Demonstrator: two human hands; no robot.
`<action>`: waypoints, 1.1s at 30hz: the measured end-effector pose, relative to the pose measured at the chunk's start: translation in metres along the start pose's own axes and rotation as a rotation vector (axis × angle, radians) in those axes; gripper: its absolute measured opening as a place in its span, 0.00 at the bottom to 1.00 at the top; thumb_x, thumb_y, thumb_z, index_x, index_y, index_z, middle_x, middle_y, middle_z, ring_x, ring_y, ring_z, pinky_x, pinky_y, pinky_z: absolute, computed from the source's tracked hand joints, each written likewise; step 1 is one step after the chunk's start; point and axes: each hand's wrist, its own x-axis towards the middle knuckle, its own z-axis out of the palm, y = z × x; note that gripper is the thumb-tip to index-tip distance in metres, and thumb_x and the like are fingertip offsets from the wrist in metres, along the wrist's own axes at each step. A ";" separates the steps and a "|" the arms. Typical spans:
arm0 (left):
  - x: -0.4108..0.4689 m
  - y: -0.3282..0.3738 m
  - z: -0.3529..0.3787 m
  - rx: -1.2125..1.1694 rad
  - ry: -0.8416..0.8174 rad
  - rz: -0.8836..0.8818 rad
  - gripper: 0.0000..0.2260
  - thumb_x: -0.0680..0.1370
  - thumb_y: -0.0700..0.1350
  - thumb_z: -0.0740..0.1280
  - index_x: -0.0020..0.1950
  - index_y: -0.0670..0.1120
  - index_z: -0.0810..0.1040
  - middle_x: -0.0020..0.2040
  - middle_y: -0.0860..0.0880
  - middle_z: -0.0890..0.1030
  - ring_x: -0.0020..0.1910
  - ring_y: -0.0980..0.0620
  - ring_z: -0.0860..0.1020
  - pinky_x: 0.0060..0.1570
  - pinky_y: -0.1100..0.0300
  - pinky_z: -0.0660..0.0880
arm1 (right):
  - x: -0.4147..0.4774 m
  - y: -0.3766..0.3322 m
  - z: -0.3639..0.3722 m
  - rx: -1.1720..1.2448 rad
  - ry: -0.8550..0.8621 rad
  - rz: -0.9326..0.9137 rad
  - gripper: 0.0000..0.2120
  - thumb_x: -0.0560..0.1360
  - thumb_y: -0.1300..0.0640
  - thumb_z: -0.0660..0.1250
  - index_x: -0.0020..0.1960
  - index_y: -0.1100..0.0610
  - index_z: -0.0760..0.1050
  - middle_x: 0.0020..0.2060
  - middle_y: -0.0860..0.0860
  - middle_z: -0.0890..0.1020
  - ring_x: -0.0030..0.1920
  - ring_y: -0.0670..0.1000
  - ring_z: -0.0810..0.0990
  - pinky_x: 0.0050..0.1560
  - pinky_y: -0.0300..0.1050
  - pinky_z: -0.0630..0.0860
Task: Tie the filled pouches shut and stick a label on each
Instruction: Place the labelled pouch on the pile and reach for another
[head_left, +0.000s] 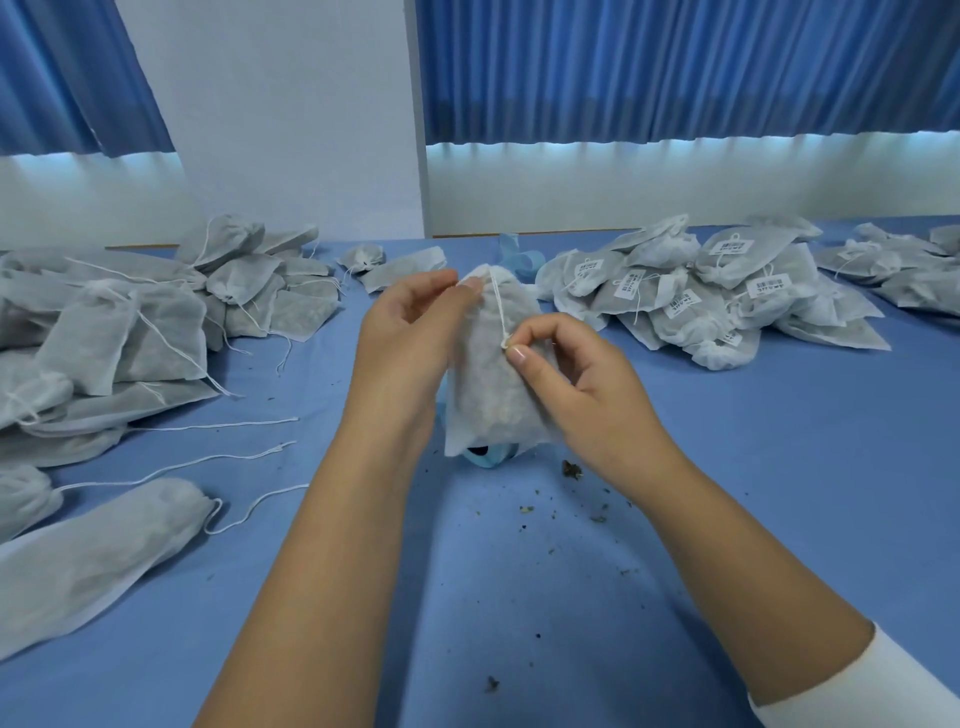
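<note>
A filled grey-white fabric pouch (488, 384) stands upright in the middle of the blue table (727, 467), held between both hands. My left hand (410, 332) grips its gathered top edge with thumb and fingers. My right hand (576, 384) pinches the end of the white drawstring (497, 306), which runs taut from the pouch's neck down to my fingertips. A roll of blue label tape (485, 457) peeks out from under the pouch's bottom.
Unlabelled pouches with loose strings are heaped at the left (119, 332). Pouches with barcode labels are piled at the right (701, 291). More lie at the far right (893, 270). Dried herb crumbs (571, 470) dot the cloth. Blue curtains hang behind.
</note>
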 end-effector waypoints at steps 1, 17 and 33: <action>0.001 0.000 -0.003 0.021 -0.044 -0.039 0.16 0.72 0.46 0.75 0.58 0.44 0.80 0.57 0.45 0.83 0.58 0.47 0.81 0.62 0.50 0.77 | 0.001 -0.001 -0.002 0.027 0.012 0.008 0.03 0.79 0.61 0.66 0.47 0.55 0.77 0.43 0.42 0.79 0.45 0.47 0.75 0.51 0.43 0.72; -0.001 0.000 -0.012 0.217 -0.287 -0.158 0.12 0.73 0.44 0.75 0.53 0.41 0.84 0.46 0.44 0.87 0.44 0.49 0.86 0.42 0.57 0.82 | 0.005 0.000 -0.014 0.173 -0.008 0.107 0.11 0.80 0.62 0.62 0.47 0.54 0.83 0.48 0.47 0.83 0.52 0.43 0.80 0.54 0.41 0.76; 0.019 -0.019 -0.013 0.180 0.189 -0.079 0.10 0.80 0.47 0.66 0.46 0.40 0.76 0.49 0.44 0.81 0.49 0.47 0.80 0.61 0.43 0.77 | 0.008 0.020 -0.043 -0.295 -0.171 0.336 0.11 0.71 0.65 0.68 0.44 0.50 0.73 0.46 0.46 0.76 0.42 0.44 0.75 0.31 0.31 0.70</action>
